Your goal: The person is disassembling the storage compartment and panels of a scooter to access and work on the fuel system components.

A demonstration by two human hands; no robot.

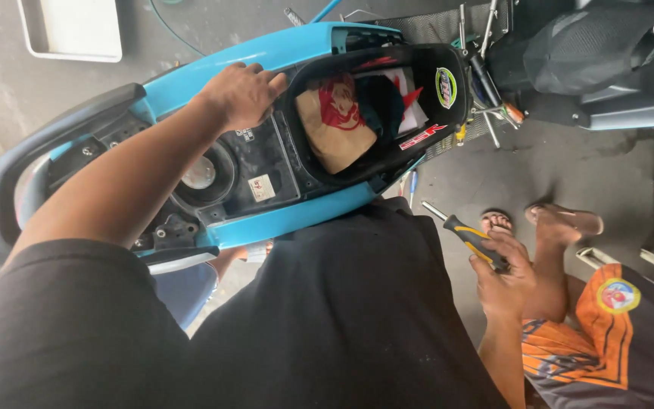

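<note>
Left hand laid flat, fingers spread, on scooter's blue body panel beside open storage compartment. Right hand closed around black-and-yellow screwdriver, shaft pointing up-left.

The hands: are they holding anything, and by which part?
The right hand grips a black-and-yellow-handled screwdriver by its handle. The left hand holds nothing; it rests on the blue scooter body.

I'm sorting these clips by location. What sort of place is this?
Probably a motorbike repair shop. A blue scooter stands with its seat off above a stained concrete floor, loose tools lie beside it, and the right hand holds a screwdriver.
</note>
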